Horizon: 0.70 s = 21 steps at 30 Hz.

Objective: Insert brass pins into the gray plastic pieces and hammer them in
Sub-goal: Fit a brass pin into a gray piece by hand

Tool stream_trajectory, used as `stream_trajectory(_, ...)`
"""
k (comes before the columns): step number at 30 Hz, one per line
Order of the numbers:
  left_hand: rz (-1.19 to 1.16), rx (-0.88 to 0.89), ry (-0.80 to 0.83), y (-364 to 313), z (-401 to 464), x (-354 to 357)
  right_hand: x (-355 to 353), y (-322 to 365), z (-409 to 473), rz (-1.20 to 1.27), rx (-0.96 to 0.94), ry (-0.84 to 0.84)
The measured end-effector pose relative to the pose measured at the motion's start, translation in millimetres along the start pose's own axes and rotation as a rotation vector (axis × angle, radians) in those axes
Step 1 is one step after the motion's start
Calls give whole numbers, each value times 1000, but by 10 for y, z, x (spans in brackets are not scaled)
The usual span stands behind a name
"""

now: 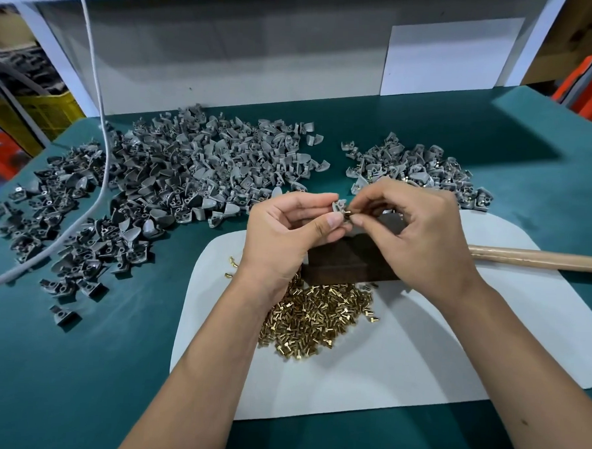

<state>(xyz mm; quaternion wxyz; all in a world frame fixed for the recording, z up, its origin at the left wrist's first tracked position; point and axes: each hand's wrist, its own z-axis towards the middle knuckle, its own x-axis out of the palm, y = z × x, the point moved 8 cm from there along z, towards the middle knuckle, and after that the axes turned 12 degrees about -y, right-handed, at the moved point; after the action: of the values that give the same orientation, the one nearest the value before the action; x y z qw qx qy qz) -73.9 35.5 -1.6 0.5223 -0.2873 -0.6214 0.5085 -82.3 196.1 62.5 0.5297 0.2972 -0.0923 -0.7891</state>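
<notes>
My left hand (287, 230) pinches a small gray plastic piece (339, 206) between thumb and fingers above the dark block (351, 261). My right hand (414, 230) holds a brass pin (347, 213) at its fingertips, touching the side of that piece. A heap of loose brass pins (317, 318) lies on the white mat (400, 360) below my wrists. The hammer's wooden handle (543, 259) rests on the mat to the right; its head is hidden behind my right hand.
A large pile of gray plastic pieces (187, 170) covers the green table (57, 366) at left. A smaller pile with brass showing (424, 172) lies at back right. A white cable (94, 186) crosses the left pile. A white wall panel (245, 50) stands behind.
</notes>
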Motion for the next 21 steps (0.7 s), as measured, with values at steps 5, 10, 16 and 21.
stream_trajectory(5,15,3,16,-15,0,17,-2,7,0,-35,-61,-32)
stream_trajectory(10,56,39,-15,-30,-12,15,18,5,-3,-56,-64,-19)
stream_trajectory(16,270,265,-54,-119,-29,35,59,-87,-14,-67,54,6)
stream_trajectory(21,260,235,-101,-58,-40,45,78,-76,-21,-85,64,24)
